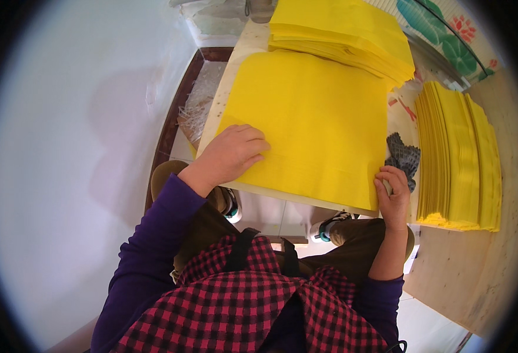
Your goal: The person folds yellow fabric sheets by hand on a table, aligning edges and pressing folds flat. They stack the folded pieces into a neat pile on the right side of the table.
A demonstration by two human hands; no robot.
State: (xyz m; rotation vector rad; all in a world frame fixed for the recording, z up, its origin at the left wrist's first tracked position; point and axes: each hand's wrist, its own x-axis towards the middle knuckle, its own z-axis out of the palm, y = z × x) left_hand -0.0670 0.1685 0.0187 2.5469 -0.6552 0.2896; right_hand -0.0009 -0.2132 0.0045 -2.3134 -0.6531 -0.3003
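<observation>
A large yellow fabric sheet [306,117] lies flat on the board in front of me, its near edge running along the board's front. My left hand [235,152] rests on the sheet's left side, palm down, fingers stretched over the fabric and slightly bent. At the near right corner, my right hand [393,191] has thumb and fingertips close together at the sheet's edge. Just beyond the sheet is a thick pile of yellow fabric [341,29], its layers slightly uneven.
To the right stands another stack of folded yellow fabric [456,159]. A crumpled dark grey cloth [404,156] lies between it and the sheet. Red scraps [407,109] lie farther back. A white wall [82,147] bounds the left side. My knees are below the board.
</observation>
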